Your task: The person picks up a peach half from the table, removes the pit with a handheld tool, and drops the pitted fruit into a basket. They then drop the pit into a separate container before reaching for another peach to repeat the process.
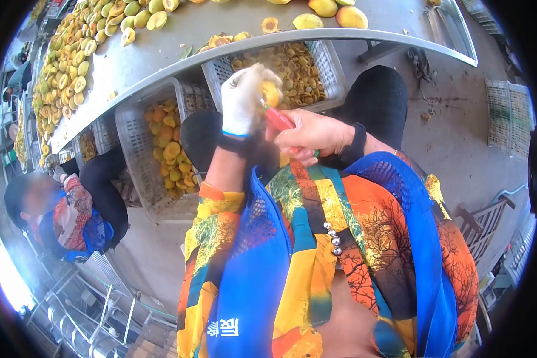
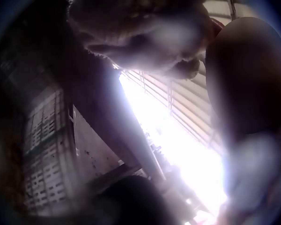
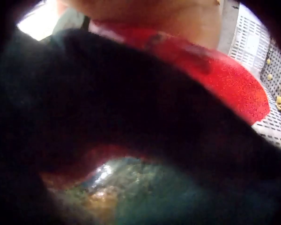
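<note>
In the head view the left hand [image 1: 240,101], in a white glove, grips a yellow-orange fruit [image 1: 271,93]; both are blurred. The bare right hand [image 1: 319,132] is curled round the red handle of a tool [image 1: 278,119], whose working end meets the fruit. The two hands are close together over the crates, near the table's edge. In the left wrist view the gloved hand [image 2: 145,40] is dark and its fruit cannot be made out. A red handle [image 3: 225,79] crosses the right wrist view below part of the right hand [image 3: 164,16].
Fruit halves [image 1: 71,77] lie on the metal table [image 1: 179,36]. Under its edge stand a crate of yellow pieces [image 1: 334,65] and a crate of orange fruit [image 1: 125,143]. Another person [image 1: 71,209] sits at the left. A white crate [image 1: 507,116] stands far right.
</note>
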Demonstrator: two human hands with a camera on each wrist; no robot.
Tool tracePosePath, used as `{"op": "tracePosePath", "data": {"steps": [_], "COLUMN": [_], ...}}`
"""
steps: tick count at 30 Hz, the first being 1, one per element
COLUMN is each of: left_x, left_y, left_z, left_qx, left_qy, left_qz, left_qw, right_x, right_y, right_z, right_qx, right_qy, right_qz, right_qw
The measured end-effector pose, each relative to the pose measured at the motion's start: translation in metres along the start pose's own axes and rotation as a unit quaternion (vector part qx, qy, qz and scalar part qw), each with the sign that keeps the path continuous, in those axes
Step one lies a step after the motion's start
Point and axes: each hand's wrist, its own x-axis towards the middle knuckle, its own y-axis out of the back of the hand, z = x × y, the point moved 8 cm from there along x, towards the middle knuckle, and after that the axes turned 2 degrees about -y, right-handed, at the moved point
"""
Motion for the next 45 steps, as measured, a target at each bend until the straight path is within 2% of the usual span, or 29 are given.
{"op": "tracePosePath", "data": {"steps": [1, 3, 5, 7, 9, 12, 13, 15, 16, 17, 18, 19, 21, 23, 24, 25, 26, 28, 29, 30, 33, 35, 36, 39, 40, 42, 43, 44, 45], "left_x": [0.001, -0.002, 0.008, 0.008, 0.012, 0.019, 0.022, 0.018, 0.01, 0.001, -0.017, -0.039, -0.061, -0.066, -0.054, -0.026, -0.008, 0.07, 0.083, 0.106, 0.161, 0.213, 0.215, 0.212, 0.213, 0.156, 0.12, 0.088, 0.066], "left_y": [0.013, 0.012, 0.013, 0.008, 0.007, 0.041, 0.057, 0.073, 0.098, 0.12, 0.156, 0.19, 0.246, 0.231, 0.231, 0.245, 0.227, 0.251, 0.194, 0.177, 0.141, 0.159, 0.164, 0.159, 0.163, 0.099, 0.065, 0.027, 0.016], "left_z": [0.004, 0.017, -0.001, -0.023, -0.026, -0.03, -0.021, 0.008, 0.02, 0.033, 0.046, 0.064, 0.1, 0.152, 0.165, 0.171, 0.182, 0.193, 0.209, 0.211, 0.198, 0.156, 0.153, 0.144, 0.138, 0.147, 0.149, 0.149, 0.135], "left_qx": [0.097, 0.197, 0.03, -0.15, -0.239, -0.31, -0.301, -0.326, -0.29, -0.252, -0.144, -0.032, 0.333, 0.652, 0.637, 0.573, 0.559, 0.591, 0.781, 0.801, 0.821, 0.836, 0.829, 0.707, 0.648, 0.603, 0.588, 0.632, 0.613], "left_qy": [-0.065, -0.115, -0.006, 0.119, 0.114, 0.107, 0.065, 0.028, 0.01, -0.009, -0.051, -0.095, -0.184, -0.156, -0.15, -0.188, -0.121, -0.247, -0.216, -0.227, -0.129, -0.101, -0.075, -0.029, -0.123, -0.17, -0.199, -0.278, -0.306], "left_qz": [0.084, 0.12, 0.11, 0.052, 0.012, 0.177, 0.199, 0.018, 0.033, 0.047, 0.184, 0.316, 0.394, 0.409, 0.4, 0.335, 0.356, 0.271, 0.238, 0.22, 0.187, 0.072, 0.129, 0.101, 0.09, 0.064, 0.064, 0.015, 0.02], "left_qw": [0.99, 0.966, 0.993, 0.98, 0.964, 0.928, 0.93, 0.945, 0.956, 0.967, 0.971, 0.943, 0.837, 0.62, 0.641, 0.724, 0.739, 0.719, 0.536, 0.508, 0.524, 0.535, 0.539, 0.699, 0.746, 0.777, 0.781, 0.723, 0.728], "right_x": [0.003, 0.004, 0.007, 0.012, 0.013, 0.003, 0.005, 0.008, 0.013, 0.016, 0.021, 0.019, 0.013, 0.015, 0.018, 0.021, 0.025, 0.025, 0.024, 0.022, 0.018, 0.01, 0.004, -0.005, -0.011, -0.018, -0.02, -0.012, -0.003], "right_y": [0.003, 0.002, 0.002, 0.002, -0.003, -0.01, -0.003, 0.016, 0.036, 0.062, 0.088, 0.095, 0.102, 0.097, 0.092, 0.087, 0.081, 0.069, 0.065, 0.065, 0.067, 0.068, 0.066, 0.065, 0.062, 0.057, 0.058, 0.064, 0.069], "right_z": [0.003, 0.002, 0.001, -0.004, -0.012, -0.023, -0.027, -0.037, -0.034, -0.036, -0.031, -0.034, -0.036, -0.03, -0.028, -0.029, -0.029, -0.03, -0.031, -0.028, -0.021, -0.019, -0.021, -0.033, -0.042, -0.067, -0.075, -0.077, -0.078], "right_qx": [0.024, 0.049, 0.086, 0.134, 0.146, 0.118, 0.109, 0.091, 0.02, -0.218, -0.439, -0.624, -0.598, -0.586, -0.589, -0.593, -0.604, -0.603, -0.602, -0.601, -0.612, -0.608, -0.604, -0.557, -0.477, -0.408, -0.37, -0.282, -0.192], "right_qy": [-0.013, -0.016, -0.01, 0.007, 0.049, 0.096, 0.118, 0.168, 0.132, 0.198, 0.251, 0.284, 0.248, 0.236, 0.245, 0.256, 0.27, 0.263, 0.259, 0.286, 0.237, 0.266, 0.281, 0.223, 0.216, 0.304, 0.344, 0.347, 0.347], "right_qz": [-0.007, -0.038, -0.064, -0.088, -0.106, -0.16, -0.129, -0.066, 0.018, 0.132, 0.239, 0.332, 0.358, 0.364, 0.361, 0.358, 0.374, 0.35, 0.34, 0.341, 0.292, 0.294, 0.3, 0.308, 0.296, 0.362, 0.393, 0.374, 0.352], "right_qw": [1.0, 0.998, 0.994, 0.987, 0.982, 0.975, 0.979, 0.979, 0.991, 0.946, 0.829, 0.648, 0.673, 0.684, 0.681, 0.674, 0.65, 0.667, 0.674, 0.664, 0.696, 0.688, 0.683, 0.738, 0.799, 0.781, 0.769, 0.812, 0.848]}}
